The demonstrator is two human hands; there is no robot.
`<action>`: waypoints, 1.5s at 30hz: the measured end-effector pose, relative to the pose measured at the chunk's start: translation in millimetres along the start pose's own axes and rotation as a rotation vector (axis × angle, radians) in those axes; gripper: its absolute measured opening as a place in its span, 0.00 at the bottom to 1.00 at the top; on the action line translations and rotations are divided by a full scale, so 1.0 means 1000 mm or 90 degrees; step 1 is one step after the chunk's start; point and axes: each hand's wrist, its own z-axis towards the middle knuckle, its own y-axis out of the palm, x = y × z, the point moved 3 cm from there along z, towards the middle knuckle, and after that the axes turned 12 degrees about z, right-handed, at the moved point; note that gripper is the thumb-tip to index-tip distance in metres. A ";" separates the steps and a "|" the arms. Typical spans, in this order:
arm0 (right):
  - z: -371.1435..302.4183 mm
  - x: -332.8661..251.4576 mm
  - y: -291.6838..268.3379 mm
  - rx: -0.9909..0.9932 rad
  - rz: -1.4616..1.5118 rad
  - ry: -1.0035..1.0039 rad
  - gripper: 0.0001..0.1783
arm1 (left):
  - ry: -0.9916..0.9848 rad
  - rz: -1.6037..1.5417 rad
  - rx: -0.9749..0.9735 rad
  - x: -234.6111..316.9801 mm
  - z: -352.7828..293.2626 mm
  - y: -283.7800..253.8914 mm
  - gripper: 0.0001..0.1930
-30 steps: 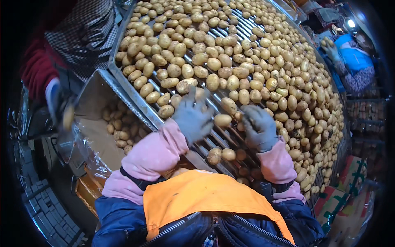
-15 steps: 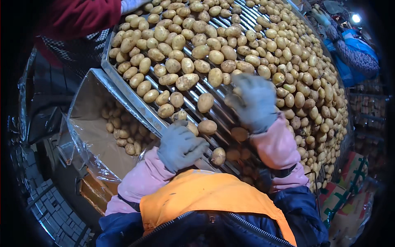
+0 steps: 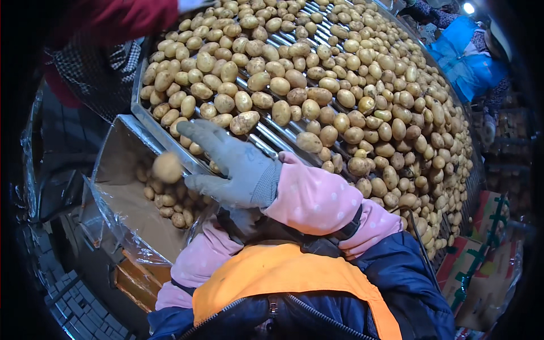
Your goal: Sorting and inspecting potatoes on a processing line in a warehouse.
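My right hand (image 3: 229,164), in a grey glove, reaches across to the left over the metal edge of the roller table (image 3: 136,93). Its fingers are spread and hold nothing. Just beyond its fingertips a blurred potato (image 3: 168,167) is in the air over a plastic-lined box (image 3: 122,192). More potatoes (image 3: 170,200) lie inside that box. Below my right wrist, my left hand (image 3: 242,220) shows only in part, near the box's side; its fingers are hidden. Many loose potatoes (image 3: 391,130) cover the rollers, some close to my right fingers.
At the far left a person's red sleeve (image 3: 122,20) and gloved hand reach over the table. Another person in blue (image 3: 462,56) stands beyond the right side. Cardboard boxes (image 3: 476,260) with green tape are at the lower right. A wooden crate (image 3: 133,283) sits below the lined box.
My right hand has swung left from the rollers to the box side and opened. A potato is now in the air over the box. My left hand has drawn down, under my right arm.
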 end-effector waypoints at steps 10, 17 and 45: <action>-0.068 0.087 -0.115 0.046 -0.581 0.132 0.36 | 0.012 -0.063 0.061 -0.006 0.001 0.003 0.15; -0.080 0.022 -0.105 -0.104 -0.277 0.119 0.31 | -0.124 0.089 -0.011 -0.049 0.029 -0.007 0.25; -0.103 0.091 -0.240 0.035 -0.797 0.513 0.46 | -0.103 0.099 -0.024 -0.058 0.080 0.012 0.20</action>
